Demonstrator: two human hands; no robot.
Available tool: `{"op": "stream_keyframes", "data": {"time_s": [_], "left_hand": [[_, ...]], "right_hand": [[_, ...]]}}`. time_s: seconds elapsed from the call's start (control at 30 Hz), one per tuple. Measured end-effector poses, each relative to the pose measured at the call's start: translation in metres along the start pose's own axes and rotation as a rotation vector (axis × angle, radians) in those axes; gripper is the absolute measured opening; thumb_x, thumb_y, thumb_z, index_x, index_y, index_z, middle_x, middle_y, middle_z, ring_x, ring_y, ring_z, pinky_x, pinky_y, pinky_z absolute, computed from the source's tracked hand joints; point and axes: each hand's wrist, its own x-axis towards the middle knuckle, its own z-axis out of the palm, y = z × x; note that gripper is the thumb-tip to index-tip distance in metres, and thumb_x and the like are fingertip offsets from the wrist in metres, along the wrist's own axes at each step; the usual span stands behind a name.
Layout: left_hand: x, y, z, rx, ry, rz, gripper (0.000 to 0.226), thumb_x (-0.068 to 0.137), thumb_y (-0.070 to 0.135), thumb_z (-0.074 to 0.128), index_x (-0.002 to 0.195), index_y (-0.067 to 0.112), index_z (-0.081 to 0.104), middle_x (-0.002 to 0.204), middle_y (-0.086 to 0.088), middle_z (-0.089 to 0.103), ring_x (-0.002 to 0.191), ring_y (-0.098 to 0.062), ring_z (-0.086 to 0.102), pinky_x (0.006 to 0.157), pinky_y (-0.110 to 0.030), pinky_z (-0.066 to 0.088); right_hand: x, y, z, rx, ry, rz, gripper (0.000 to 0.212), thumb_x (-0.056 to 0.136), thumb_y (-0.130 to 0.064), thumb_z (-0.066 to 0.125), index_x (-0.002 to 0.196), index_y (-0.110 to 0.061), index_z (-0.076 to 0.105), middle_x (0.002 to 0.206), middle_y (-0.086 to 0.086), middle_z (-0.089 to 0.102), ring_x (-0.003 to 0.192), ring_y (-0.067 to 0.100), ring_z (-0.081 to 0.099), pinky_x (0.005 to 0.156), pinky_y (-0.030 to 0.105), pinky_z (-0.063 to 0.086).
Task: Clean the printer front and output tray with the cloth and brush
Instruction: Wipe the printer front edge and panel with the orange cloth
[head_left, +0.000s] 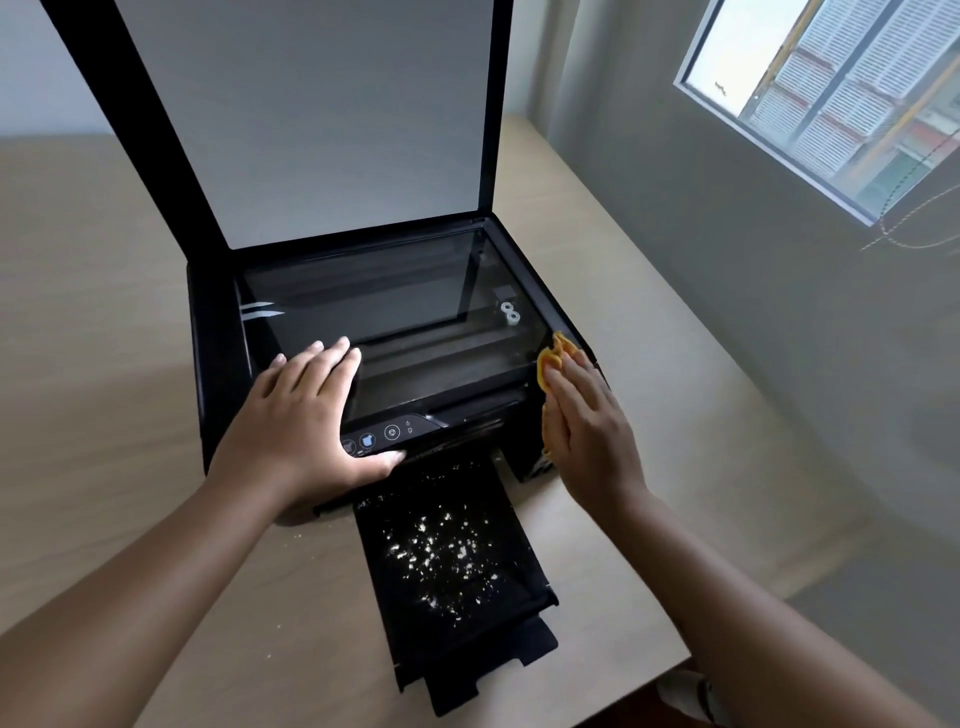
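Our left hand (306, 415): flat, fingers straight, on the printer (218, 364). Our right hand (587, 421): flat, pressing the cloth (549, 359) against its side.

Beige table (104, 312) and window (831, 88)
A grey wall (727, 312) is seen right of the table; shuttered building fronts (883, 62) are shown through the window.

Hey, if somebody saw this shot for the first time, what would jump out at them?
The white specks scattered over the black output tray, pulled out toward the viewer, stand out most. Behind it the printer sits with its scanner lid raised high. The right hand presses a yellow cloth on the printer's right front corner, while the left hand lies flat on its left front.
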Motion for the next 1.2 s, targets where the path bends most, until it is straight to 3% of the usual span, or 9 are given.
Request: {"op": "stream_keyframes", "data": {"time_s": [0.2, 0.37, 0.53, 0.63, 0.67, 0.77, 0.87, 1.03, 1.2], "left_hand": [[-0.001, 0.001, -0.001, -0.007, 0.001, -0.003, 0.12, 0.061, 0.092, 0.036, 0.155, 0.019, 0.019, 0.162, 0.004, 0.017, 0.149, -0.015, 0.012, 0.122, -0.041, 0.01], [0.0, 0.002, -0.003, -0.02, 0.004, 0.0, 0.12, 0.06, 0.091, 0.038, 0.155, 0.019, 0.02, 0.162, 0.003, 0.017, 0.149, -0.016, 0.012, 0.122, -0.041, 0.01], [-0.002, 0.001, -0.002, -0.022, 0.008, 0.005, 0.12, 0.061, 0.091, 0.039, 0.154, 0.018, 0.022, 0.162, 0.003, 0.018, 0.149, -0.016, 0.013, 0.122, -0.042, 0.01], [-0.001, 0.001, -0.003, -0.03, 0.008, 0.006, 0.12, 0.06, 0.091, 0.038, 0.154, 0.018, 0.022, 0.162, 0.003, 0.019, 0.149, -0.017, 0.014, 0.122, -0.042, 0.011], [-0.002, 0.001, -0.003, -0.032, 0.007, 0.006, 0.121, 0.06, 0.091, 0.038, 0.154, 0.018, 0.022, 0.162, 0.003, 0.019, 0.149, -0.017, 0.014, 0.121, -0.042, 0.011], [-0.002, 0.001, -0.003, -0.032, 0.007, 0.005, 0.121, 0.06, 0.091, 0.036, 0.154, 0.017, 0.022, 0.162, 0.002, 0.018, 0.149, -0.017, 0.013, 0.121, -0.042, 0.011], [-0.001, 0.001, -0.002, -0.023, 0.009, 0.004, 0.12, 0.061, 0.091, 0.037, 0.154, 0.017, 0.023, 0.162, 0.002, 0.02, 0.149, -0.018, 0.015, 0.121, -0.043, 0.012], [-0.001, 0.001, -0.001, -0.002, 0.003, 0.004, 0.12, 0.061, 0.091, 0.037, 0.154, 0.017, 0.023, 0.162, 0.002, 0.02, 0.149, -0.017, 0.015, 0.121, -0.043, 0.012], [0.0, 0.002, -0.002, -0.009, 0.008, 0.006, 0.12, 0.061, 0.091, 0.038, 0.154, 0.017, 0.023, 0.161, 0.002, 0.021, 0.149, -0.018, 0.015, 0.121, -0.043, 0.011]], "right_hand": [[0.002, 0.0, -0.004, -0.093, -0.118, -0.327, 0.032, 0.101, -0.015, 0.047, 0.126, -0.001, 0.061, 0.136, 0.014, 0.056, 0.139, 0.025, 0.04, 0.11, 0.04, 0.04], [0.012, 0.004, -0.012, -0.202, -0.154, -0.297, 0.033, 0.103, -0.017, 0.04, 0.117, 0.0, 0.064, 0.126, 0.015, 0.061, 0.134, 0.029, 0.046, 0.108, 0.041, 0.044], [0.036, 0.004, -0.025, -0.363, -0.389, -0.475, 0.072, 0.104, -0.027, -0.004, 0.11, -0.005, 0.064, 0.116, 0.009, 0.061, 0.125, 0.028, 0.051, 0.101, 0.041, 0.048], [0.033, 0.009, -0.033, -0.256, -0.208, -0.233, 0.04, 0.1, -0.03, 0.029, 0.095, -0.009, 0.063, 0.108, 0.007, 0.061, 0.097, 0.028, 0.062, 0.067, 0.045, 0.058], [0.03, 0.016, -0.034, -0.172, -0.114, -0.086, 0.028, 0.099, -0.029, 0.04, 0.094, -0.011, 0.062, 0.109, 0.005, 0.061, 0.089, 0.026, 0.062, 0.064, 0.044, 0.057], [0.018, 0.021, -0.027, 0.052, 0.027, 0.183, 0.019, 0.097, -0.016, 0.054, 0.11, -0.009, 0.066, 0.127, 0.007, 0.06, 0.111, 0.028, 0.061, 0.091, 0.045, 0.054], [0.005, 0.004, -0.002, 0.015, 0.047, 0.022, 0.03, 0.099, -0.012, 0.052, 0.124, -0.001, 0.062, 0.139, 0.015, 0.053, 0.137, 0.027, 0.042, 0.11, 0.043, 0.04], [-0.001, 0.0, -0.001, -0.042, -0.057, -0.257, 0.029, 0.098, -0.016, 0.052, 0.12, -0.002, 0.065, 0.133, 0.013, 0.058, 0.135, 0.025, 0.045, 0.105, 0.044, 0.044], [0.012, 0.003, -0.014, -0.188, -0.062, -0.351, 0.024, 0.095, -0.013, 0.056, 0.113, -0.001, 0.066, 0.12, 0.015, 0.062, 0.126, 0.031, 0.052, 0.099, 0.044, 0.05]]}}
